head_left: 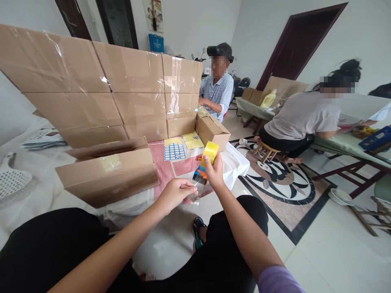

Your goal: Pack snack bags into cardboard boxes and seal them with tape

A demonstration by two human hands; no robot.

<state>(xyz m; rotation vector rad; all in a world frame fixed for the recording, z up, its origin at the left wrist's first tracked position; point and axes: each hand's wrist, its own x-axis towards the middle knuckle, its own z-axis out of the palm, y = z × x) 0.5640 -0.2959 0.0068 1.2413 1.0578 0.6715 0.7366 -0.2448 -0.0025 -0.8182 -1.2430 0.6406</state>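
My right hand (214,167) is wrapped round a tape dispenser (200,176) with an orange and blue body. A yellow roll of packing tape (210,152) sits on it, under my thumb. Close by on the left, my left hand (176,194) pinches a small pale strip at the dispenser's front, apparently the tape's loose end. Clear film shows just below those fingertips. An open cardboard box (108,175) lies on the table to the left of my hands. Beyond them are a sheet of blue-edged labels (174,151) and a yellow printed sheet (193,141).
Stacked taped boxes (131,97) form a wall across the table's far side, with a smaller carton (213,129) at its right end. One person (215,89) sits behind it; another person (302,114) sits on a stool (266,152) at right. A white basket (14,179) lies far left.
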